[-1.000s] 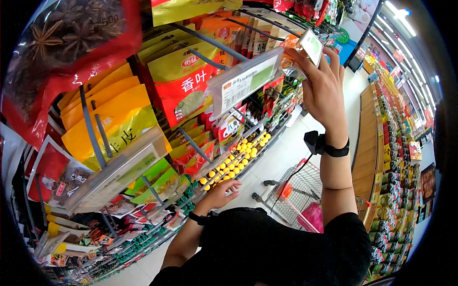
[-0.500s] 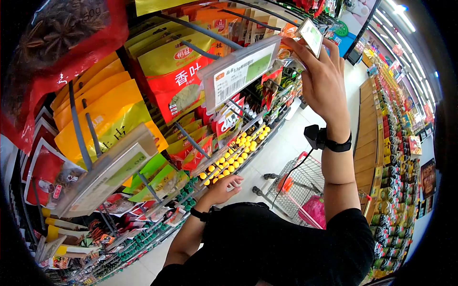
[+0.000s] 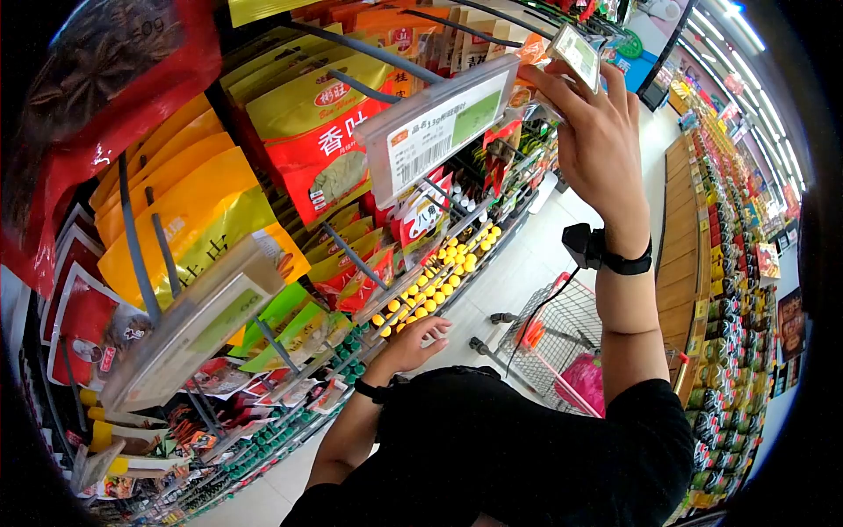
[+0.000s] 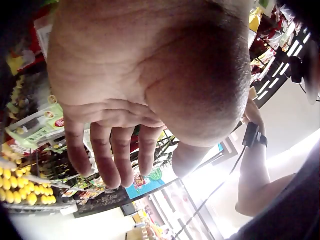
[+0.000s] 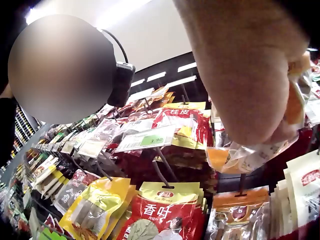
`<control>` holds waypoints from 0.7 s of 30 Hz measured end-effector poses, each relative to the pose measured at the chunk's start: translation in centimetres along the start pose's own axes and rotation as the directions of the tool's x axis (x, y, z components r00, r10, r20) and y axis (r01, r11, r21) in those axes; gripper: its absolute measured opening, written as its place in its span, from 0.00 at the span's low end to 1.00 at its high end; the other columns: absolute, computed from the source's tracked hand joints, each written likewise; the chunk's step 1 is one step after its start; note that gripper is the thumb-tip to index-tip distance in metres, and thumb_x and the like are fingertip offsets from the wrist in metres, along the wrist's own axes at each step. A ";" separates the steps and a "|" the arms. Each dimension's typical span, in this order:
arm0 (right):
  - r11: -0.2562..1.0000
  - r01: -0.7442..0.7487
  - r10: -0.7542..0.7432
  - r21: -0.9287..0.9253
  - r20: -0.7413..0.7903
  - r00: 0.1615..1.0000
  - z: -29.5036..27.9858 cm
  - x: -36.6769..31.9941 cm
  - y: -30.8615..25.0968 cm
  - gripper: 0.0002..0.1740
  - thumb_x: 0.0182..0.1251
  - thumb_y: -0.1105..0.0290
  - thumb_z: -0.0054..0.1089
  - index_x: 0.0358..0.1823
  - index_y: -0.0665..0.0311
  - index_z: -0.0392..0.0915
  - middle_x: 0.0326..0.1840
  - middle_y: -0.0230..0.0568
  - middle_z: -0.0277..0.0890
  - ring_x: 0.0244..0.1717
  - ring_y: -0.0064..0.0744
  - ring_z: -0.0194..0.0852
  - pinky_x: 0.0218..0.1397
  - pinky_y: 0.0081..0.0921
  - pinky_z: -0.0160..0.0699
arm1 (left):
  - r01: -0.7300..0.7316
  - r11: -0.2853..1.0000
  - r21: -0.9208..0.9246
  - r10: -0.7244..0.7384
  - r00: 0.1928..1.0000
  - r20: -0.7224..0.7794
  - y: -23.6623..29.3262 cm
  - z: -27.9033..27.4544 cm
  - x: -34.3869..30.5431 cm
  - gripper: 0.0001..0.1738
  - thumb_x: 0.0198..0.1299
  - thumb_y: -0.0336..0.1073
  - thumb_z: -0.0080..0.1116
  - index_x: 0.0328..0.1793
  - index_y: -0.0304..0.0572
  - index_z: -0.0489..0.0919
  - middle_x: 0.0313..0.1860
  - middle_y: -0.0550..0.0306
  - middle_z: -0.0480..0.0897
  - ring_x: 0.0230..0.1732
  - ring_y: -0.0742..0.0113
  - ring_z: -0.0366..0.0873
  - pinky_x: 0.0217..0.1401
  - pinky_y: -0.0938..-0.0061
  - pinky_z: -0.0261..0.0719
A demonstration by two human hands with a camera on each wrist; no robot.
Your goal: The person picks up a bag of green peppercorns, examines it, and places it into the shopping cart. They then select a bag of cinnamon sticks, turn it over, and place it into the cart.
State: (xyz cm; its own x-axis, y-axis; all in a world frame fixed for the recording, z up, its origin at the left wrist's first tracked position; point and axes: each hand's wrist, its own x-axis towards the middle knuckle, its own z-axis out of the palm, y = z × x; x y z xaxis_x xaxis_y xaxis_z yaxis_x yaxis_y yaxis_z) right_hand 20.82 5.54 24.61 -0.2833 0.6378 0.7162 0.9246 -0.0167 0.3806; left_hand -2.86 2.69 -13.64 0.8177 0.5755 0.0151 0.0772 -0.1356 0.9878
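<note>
High at the rack, my right hand (image 3: 606,145) reaches behind a small price tag (image 3: 577,60) and grips a clear spice packet with orange ends (image 5: 231,159). Its fingertips are hidden by the tag and the packet. Red-and-yellow bay leaf packets (image 3: 329,162) hang on hooks to the left of that hand, behind a large price tag (image 3: 439,127). Lower down, my left hand (image 3: 413,345) hovers in front of yellow-capped goods (image 3: 430,294); its fingers are loosely bent with nothing in them, as the left wrist view also shows.
Yellow cinnamon packets (image 3: 180,228) and a large star anise bag (image 3: 97,114) hang close on the left. Metal hooks jut outward. A shopping cart (image 3: 562,329) with a pink item stands behind the right forearm. Across the aisle runs a wood-sided shelf (image 3: 676,237) of jars.
The view has shifted slightly, with the near packets moving left in it. My right hand stays at the orange-ended packet, and the small tag beside it tilts differently. My left hand has hardly moved.
</note>
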 end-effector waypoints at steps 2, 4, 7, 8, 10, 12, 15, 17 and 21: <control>1.000 -0.002 0.002 0.013 -0.019 1.000 -0.2 0.1 -0.2 0.37 0.55 0.82 0.53 0.67 0.42 0.80 0.62 0.36 0.80 0.65 0.50 0.66 0.62 0.45 0.63 | -0.005 1.000 -0.011 0.005 1.000 -0.002 -0.1 0.0 0.0 0.21 0.68 0.36 0.64 0.65 0.40 0.78 0.52 0.57 0.83 0.49 0.70 0.80 0.53 0.73 0.79; 1.000 -0.003 0.004 0.021 -0.036 0.999 -0.3 0.2 -0.3 0.37 0.55 0.83 0.53 0.67 0.42 0.80 0.62 0.35 0.80 0.65 0.50 0.66 0.62 0.45 0.63 | 0.002 1.000 -0.015 -0.001 1.000 0.001 0.3 -0.2 0.1 0.21 0.68 0.36 0.63 0.66 0.40 0.78 0.52 0.57 0.83 0.49 0.70 0.80 0.53 0.73 0.79; 1.000 -0.011 0.012 0.028 -0.048 0.999 -0.4 0.2 -0.5 0.37 0.57 0.80 0.54 0.67 0.36 0.79 0.59 0.36 0.81 0.66 0.50 0.68 0.63 0.48 0.65 | -0.006 1.000 -0.020 0.006 1.000 -0.008 -0.1 -0.1 0.1 0.21 0.67 0.37 0.64 0.64 0.41 0.78 0.52 0.56 0.83 0.47 0.67 0.81 0.52 0.71 0.80; 0.999 -0.017 0.018 0.033 -0.044 0.999 -0.5 0.2 -0.6 0.37 0.57 0.80 0.54 0.67 0.36 0.79 0.59 0.36 0.81 0.66 0.50 0.68 0.63 0.48 0.65 | -0.011 1.000 -0.022 0.010 1.000 -0.013 -0.4 0.0 0.1 0.21 0.66 0.38 0.65 0.63 0.42 0.78 0.52 0.55 0.83 0.46 0.66 0.81 0.52 0.70 0.80; 0.999 -0.019 0.021 0.035 -0.045 0.999 -0.4 0.2 -0.6 0.37 0.57 0.80 0.54 0.67 0.36 0.79 0.59 0.36 0.81 0.65 0.50 0.68 0.63 0.48 0.65 | -0.016 1.000 -0.018 0.016 1.000 -0.017 -0.1 -0.1 0.1 0.21 0.66 0.38 0.65 0.64 0.42 0.78 0.52 0.55 0.83 0.46 0.66 0.81 0.52 0.70 0.80; 1.000 -0.012 0.013 0.029 -0.058 0.998 -0.2 0.2 -0.5 0.37 0.57 0.81 0.54 0.67 0.36 0.79 0.59 0.36 0.82 0.65 0.50 0.68 0.62 0.48 0.66 | -0.014 1.000 -0.017 0.014 1.000 -0.015 0.0 -0.2 0.1 0.21 0.67 0.38 0.65 0.64 0.42 0.78 0.52 0.55 0.83 0.46 0.67 0.81 0.52 0.70 0.80; 1.000 -0.004 0.005 0.022 -0.037 0.999 -0.3 0.3 -0.7 0.37 0.58 0.80 0.53 0.68 0.37 0.79 0.57 0.35 0.83 0.63 0.49 0.69 0.59 0.46 0.66 | -0.005 1.000 -0.023 0.005 1.000 -0.011 0.0 -0.3 0.1 0.21 0.67 0.39 0.65 0.64 0.42 0.78 0.52 0.57 0.83 0.46 0.67 0.81 0.52 0.70 0.79; 0.999 -0.005 0.006 0.037 -0.035 0.999 0.5 0.2 -1.0 0.36 0.58 0.78 0.54 0.68 0.38 0.79 0.57 0.36 0.83 0.61 0.49 0.70 0.57 0.45 0.66 | -0.001 1.000 -0.030 0.001 1.000 -0.009 -0.1 -0.3 0.1 0.22 0.67 0.39 0.65 0.64 0.43 0.78 0.52 0.58 0.83 0.46 0.68 0.81 0.52 0.70 0.79; 0.981 -0.051 0.053 0.185 -0.008 0.999 2.1 0.4 -2.2 0.35 0.61 0.74 0.56 0.72 0.39 0.76 0.59 0.41 0.80 0.58 0.50 0.71 0.52 0.44 0.68 | -0.008 1.000 0.010 0.008 1.000 -0.002 -1.1 -0.1 0.4 0.22 0.67 0.39 0.66 0.66 0.44 0.79 0.51 0.61 0.83 0.47 0.71 0.80 0.52 0.72 0.78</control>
State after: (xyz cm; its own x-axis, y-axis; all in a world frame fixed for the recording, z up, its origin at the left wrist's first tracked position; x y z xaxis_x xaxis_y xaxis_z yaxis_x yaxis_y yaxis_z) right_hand 19.19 7.48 22.85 -0.2359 0.6296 0.7402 0.9689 0.0935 0.2293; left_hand -2.68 3.17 -14.70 0.8170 0.5762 0.0233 0.0765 -0.1484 0.9860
